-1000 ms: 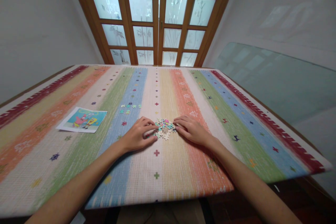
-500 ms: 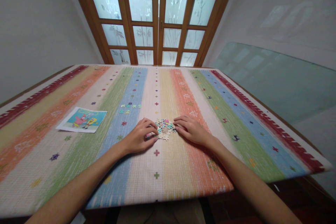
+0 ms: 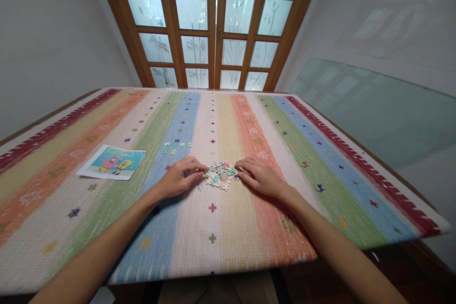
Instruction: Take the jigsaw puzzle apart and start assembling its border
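Observation:
A heap of small jigsaw puzzle pieces [image 3: 221,176] lies on the striped tablecloth, some with coloured faces showing and others pale. At the heap's left edge is my left hand [image 3: 182,175], thumb and index finger pinched together on what looks like a puzzle piece, mostly hidden by the fingertips. From the right, my right hand [image 3: 259,175] rests by the heap, its fingers loosely curved and apart, the tips touching the outer pieces. A small group of separate puzzle pieces [image 3: 173,152] sits in loose rows on the blue stripe, beyond my left hand.
To the left lies a printed cartoon picture [image 3: 113,163] on white paper. The tablecloth [image 3: 213,256] covers a wide table. Wooden doors with glass panes [image 3: 194,9] stand behind it, and a pale glass-like panel [image 3: 374,104] is at the right.
My left hand has shifted left and slightly away from me, its thumb and index finger closing together. Pieces formerly covered by it now show at the heap's left. My right hand stays nearly still.

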Available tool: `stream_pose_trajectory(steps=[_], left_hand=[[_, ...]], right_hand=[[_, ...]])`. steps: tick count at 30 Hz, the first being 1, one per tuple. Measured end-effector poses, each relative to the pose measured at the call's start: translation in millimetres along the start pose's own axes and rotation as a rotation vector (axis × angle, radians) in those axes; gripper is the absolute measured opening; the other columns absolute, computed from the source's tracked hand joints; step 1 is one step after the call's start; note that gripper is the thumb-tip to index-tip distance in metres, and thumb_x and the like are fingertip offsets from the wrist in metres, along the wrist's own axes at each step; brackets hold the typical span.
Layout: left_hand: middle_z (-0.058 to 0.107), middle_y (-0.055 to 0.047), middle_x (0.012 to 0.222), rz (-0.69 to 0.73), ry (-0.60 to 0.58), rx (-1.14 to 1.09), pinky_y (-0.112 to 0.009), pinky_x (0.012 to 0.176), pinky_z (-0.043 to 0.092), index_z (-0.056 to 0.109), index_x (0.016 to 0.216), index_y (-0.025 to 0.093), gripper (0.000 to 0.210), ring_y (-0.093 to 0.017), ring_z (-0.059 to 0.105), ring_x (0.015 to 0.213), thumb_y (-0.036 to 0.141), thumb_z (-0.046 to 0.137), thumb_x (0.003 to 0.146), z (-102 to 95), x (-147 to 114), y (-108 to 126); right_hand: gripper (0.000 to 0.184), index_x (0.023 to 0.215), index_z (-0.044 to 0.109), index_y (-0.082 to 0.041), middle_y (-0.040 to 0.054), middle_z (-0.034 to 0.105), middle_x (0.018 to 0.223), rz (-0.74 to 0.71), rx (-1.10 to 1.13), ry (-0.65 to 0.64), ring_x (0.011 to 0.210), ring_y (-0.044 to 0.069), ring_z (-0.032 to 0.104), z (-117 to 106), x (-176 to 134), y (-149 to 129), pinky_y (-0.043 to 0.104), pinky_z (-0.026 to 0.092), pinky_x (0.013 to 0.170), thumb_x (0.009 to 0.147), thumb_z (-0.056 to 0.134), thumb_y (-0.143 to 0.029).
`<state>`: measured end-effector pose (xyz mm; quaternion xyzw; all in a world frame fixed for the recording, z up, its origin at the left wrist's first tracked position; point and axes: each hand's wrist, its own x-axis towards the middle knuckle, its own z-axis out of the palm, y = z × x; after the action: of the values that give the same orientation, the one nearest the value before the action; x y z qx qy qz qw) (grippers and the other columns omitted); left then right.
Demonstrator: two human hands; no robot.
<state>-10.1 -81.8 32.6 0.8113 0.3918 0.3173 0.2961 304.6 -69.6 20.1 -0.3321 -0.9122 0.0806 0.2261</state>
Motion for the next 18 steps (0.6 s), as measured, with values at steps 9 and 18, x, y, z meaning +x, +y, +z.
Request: stream_pose_trajectory(steps=[9, 18], left_hand=[[0.074, -0.005, 0.084, -0.126, 0.049, -0.037, -0.033, 0.073, 0.048, 0.074, 0.089, 0.019, 0.022, -0.018, 0.063, 0.076, 0.040, 0.070, 0.085, -7.6, -0.9, -9.1], [0.074, -0.008, 0.093, -0.103, 0.086, -0.001, -0.034, 0.072, 0.048, 0.075, 0.115, 0.022, 0.033, -0.019, 0.062, 0.079, 0.041, 0.056, 0.095, -12.7, -1.1, -15.6]], right_hand=[[0.021, 0.113, 0.065, -0.019, 0.0128, 0.073, 0.108, 0.011, 0.028, -0.008, 0.100, 0.027, 0.065, 0.1, -0.5, 0.9, 0.045, 0.053, 0.092, 0.106, 0.048, -0.028], [0.021, 0.115, 0.066, -0.020, 0.0127, 0.073, 0.111, -0.007, 0.008, -0.005, 0.102, 0.026, 0.065, 1.5, -0.5, 1.4, 0.044, 0.053, 0.094, 0.105, 0.049, -0.027]])
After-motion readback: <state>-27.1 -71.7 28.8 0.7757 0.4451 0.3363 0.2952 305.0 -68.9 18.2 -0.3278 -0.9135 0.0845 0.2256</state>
